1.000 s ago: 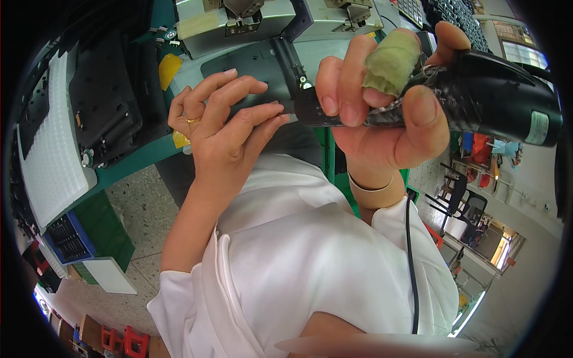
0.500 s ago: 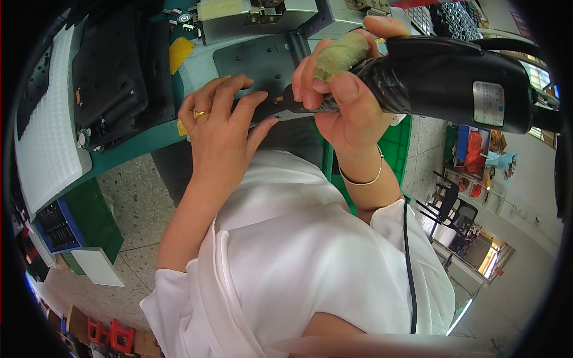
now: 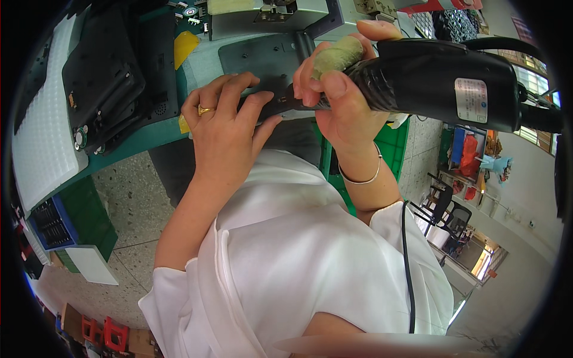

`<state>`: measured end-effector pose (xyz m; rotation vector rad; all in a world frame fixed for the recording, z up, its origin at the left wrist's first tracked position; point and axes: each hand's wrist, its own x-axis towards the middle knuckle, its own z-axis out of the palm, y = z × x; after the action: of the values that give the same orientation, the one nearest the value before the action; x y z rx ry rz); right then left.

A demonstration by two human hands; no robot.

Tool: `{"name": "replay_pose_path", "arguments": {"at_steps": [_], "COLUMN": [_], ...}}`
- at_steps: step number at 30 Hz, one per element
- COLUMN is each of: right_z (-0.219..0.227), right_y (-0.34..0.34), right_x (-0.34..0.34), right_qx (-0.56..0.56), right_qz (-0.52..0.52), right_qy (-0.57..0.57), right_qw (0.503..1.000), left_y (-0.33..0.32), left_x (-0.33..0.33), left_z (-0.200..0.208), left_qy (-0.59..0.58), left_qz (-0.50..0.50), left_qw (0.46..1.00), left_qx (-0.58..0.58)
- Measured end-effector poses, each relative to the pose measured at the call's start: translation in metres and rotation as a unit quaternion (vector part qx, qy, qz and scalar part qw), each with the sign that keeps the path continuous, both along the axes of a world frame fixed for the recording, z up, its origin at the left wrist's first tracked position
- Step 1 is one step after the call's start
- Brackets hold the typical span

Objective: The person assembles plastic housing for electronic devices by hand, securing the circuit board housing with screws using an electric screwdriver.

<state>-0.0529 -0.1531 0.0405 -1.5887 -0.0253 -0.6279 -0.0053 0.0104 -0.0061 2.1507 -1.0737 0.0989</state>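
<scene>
My right hand [image 3: 349, 98] wraps round a black electric screwdriver [image 3: 430, 77], held nearly level, with tape round its front part and a silver label near its back end. A greenish cover [image 3: 338, 58] sheathes one finger of this hand. The tool's tip points left at a black plastic panel [image 3: 262, 59] on the bench; whether the tip touches it is hidden by the fingers. My left hand [image 3: 224, 122], with a gold ring, has its fingers apart and bent, the fingertips resting at the panel's near edge. No object is seen in its grasp.
Stacked black panels [image 3: 104, 83] lie at the left beside a white textured sheet [image 3: 45, 134]. Small round electronic parts [image 3: 190, 12] sit near a metal fixture [image 3: 271, 15] at the back. A green crate [image 3: 397, 146] stands right of my lap. A cable runs from the tool's back end.
The view has shifted slightly, so bench items appear a little to the right. The tool's back end sits slightly farther left. Both hands keep nearly the same pose.
</scene>
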Motion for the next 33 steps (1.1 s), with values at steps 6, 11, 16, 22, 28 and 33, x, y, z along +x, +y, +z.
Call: {"name": "replay_pose_path", "arguments": {"at_steps": [6,11,16,22,28,33], "right_z": [-0.007,-0.014,-0.014,0.000,-0.007,-0.011], "right_y": [-0.002,-0.002,-0.001,0.003,0.011,0.008], "right_x": [0.001,-0.009,-0.006,0.003,0.003,0.003], "right_qx": [-0.024,-0.078,-0.066,0.038,-0.082,-0.189], "right_qz": [0.037,0.006,-0.006,0.010,-0.018,-0.023], "right_qy": [-0.022,0.031,-0.032,-0.003,-0.047,-0.083], "right_qw": [0.999,0.996,0.997,0.999,0.995,0.978], "left_y": [-0.001,-0.002,0.000,0.003,-0.001,-0.002], "left_x": [0.001,-0.001,0.000,0.000,0.001,0.005], "left_z": [-0.001,-0.002,0.000,-0.002,-0.004,0.003], "left_qy": [-0.001,-0.002,-0.009,-0.010,-0.016,-0.020], "left_qz": [0.006,0.008,0.001,-0.003,0.000,-0.014], "left_qw": [1.000,1.000,1.000,1.000,0.999,1.000], "left_qx": [-0.008,-0.019,-0.014,-0.010,-0.028,-0.004]}}
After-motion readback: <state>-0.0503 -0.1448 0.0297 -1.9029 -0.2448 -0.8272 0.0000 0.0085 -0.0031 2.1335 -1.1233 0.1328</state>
